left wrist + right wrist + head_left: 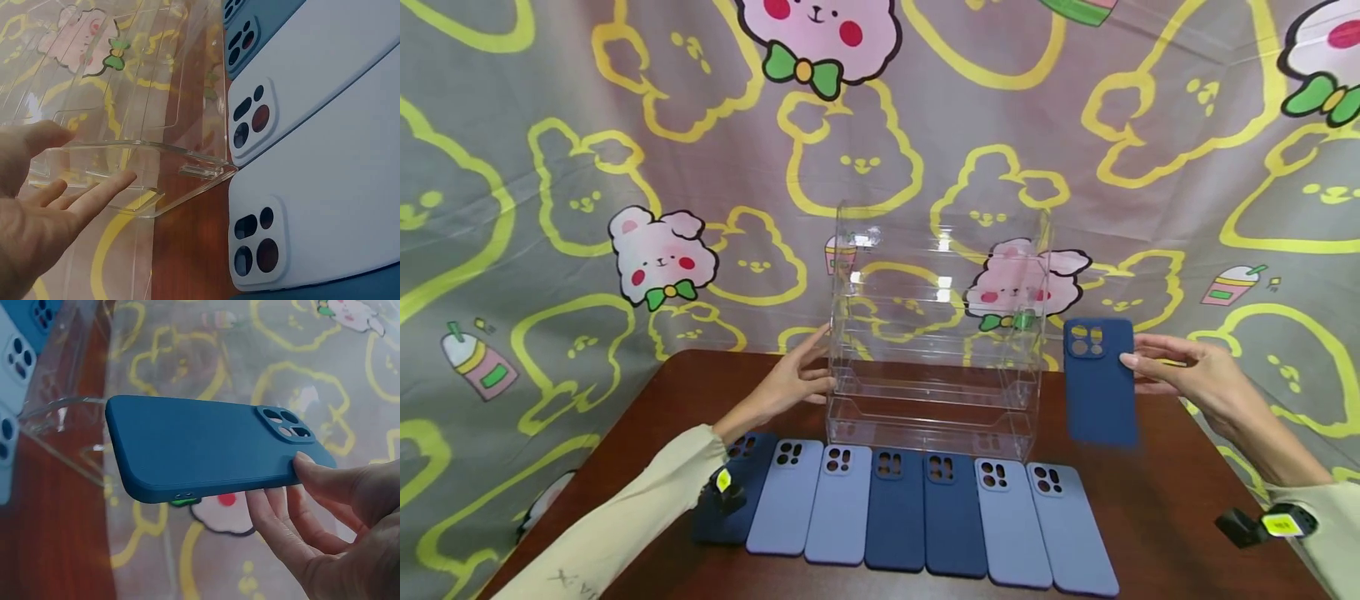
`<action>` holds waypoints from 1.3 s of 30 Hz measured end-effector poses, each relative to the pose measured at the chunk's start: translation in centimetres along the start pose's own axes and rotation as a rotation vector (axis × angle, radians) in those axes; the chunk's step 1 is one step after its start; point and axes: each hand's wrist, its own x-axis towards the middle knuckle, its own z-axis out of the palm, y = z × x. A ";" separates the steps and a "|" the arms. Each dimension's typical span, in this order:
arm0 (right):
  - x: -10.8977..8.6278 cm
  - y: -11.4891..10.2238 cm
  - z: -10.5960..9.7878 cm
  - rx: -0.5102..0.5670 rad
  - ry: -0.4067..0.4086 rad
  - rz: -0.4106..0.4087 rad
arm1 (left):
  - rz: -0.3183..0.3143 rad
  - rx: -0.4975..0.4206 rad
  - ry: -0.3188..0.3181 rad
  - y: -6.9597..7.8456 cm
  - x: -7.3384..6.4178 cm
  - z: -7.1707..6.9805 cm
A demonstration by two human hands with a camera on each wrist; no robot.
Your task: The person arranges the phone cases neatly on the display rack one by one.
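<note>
My right hand pinches a dark blue phone case by its edge, thumb on one face and fingers behind. The case hangs upright in the air, right of a clear tiered display rack, with its camera cutouts at the top. In the right wrist view the blue phone case shows its back, and nothing else touches it. At the rack's left side is my left hand, its fingers extended. In the left wrist view the left hand has extended fingers beside the transparent rack.
Several phone cases lie side by side before the rack, among them a light blue case, a dark blue case and a dark case partly behind my left sleeve. Beneath is a brown table. A patterned cloth hangs behind.
</note>
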 end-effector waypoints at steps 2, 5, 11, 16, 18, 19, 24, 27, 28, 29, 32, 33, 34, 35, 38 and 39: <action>0.4 -0.8 0.0 0.022 0.013 -0.016 | -0.005 -0.013 -0.017 -0.1 0.0 -0.1; 0.9 -2.1 -0.1 0.059 0.037 -0.025 | -0.017 -0.020 -0.026 -0.3 0.1 0.0; 2.0 -5.1 0.4 0.185 0.089 -0.019 | -0.011 -0.053 -0.038 -0.7 0.0 -0.4; 3.3 -6.9 2.0 0.201 0.137 -0.083 | -0.026 -0.058 -0.036 -1.1 -0.4 -0.8; 3.7 -7.6 2.7 0.187 0.148 -0.104 | -0.029 -0.057 -0.027 -1.2 -0.4 -0.7; 3.8 -7.9 2.9 0.187 0.147 -0.111 | -0.029 -0.057 -0.023 -1.2 -0.4 -0.7; 4.7 -9.9 3.4 0.149 0.135 -0.161 | -0.001 -0.039 -0.020 -0.9 0.0 -0.3; 5.4 -11.3 3.2 0.133 0.134 -0.181 | 0.001 -0.028 -0.012 -0.8 0.2 0.0; 5.8 -11.8 3.2 0.143 0.135 -0.186 | 0.000 -0.024 -0.009 -0.8 0.2 0.0; 6.1 -12.2 3.3 0.153 0.137 -0.193 | 0.000 -0.022 -0.007 -0.8 0.2 0.0; 7.3 -13.3 3.7 0.227 0.134 -0.216 | 0.006 -0.023 -0.003 -0.8 0.3 0.0; 7.7 -13.6 3.9 0.252 0.132 -0.224 | 0.010 -0.024 -0.004 -0.8 0.3 0.0; 8.1 -13.8 4.2 0.279 0.130 -0.232 | 0.013 -0.025 -0.005 -0.9 0.2 0.0; 8.4 -13.9 4.6 0.304 0.128 -0.241 | 0.014 -0.027 -0.005 -0.9 0.2 0.0; 9.4 -14.2 5.6 0.364 0.130 -0.260 | 0.015 -0.036 -0.011 -1.0 0.1 -0.1; 9.8 -14.3 5.9 0.383 0.133 -0.266 | 0.015 -0.038 -0.014 -1.0 0.1 -0.1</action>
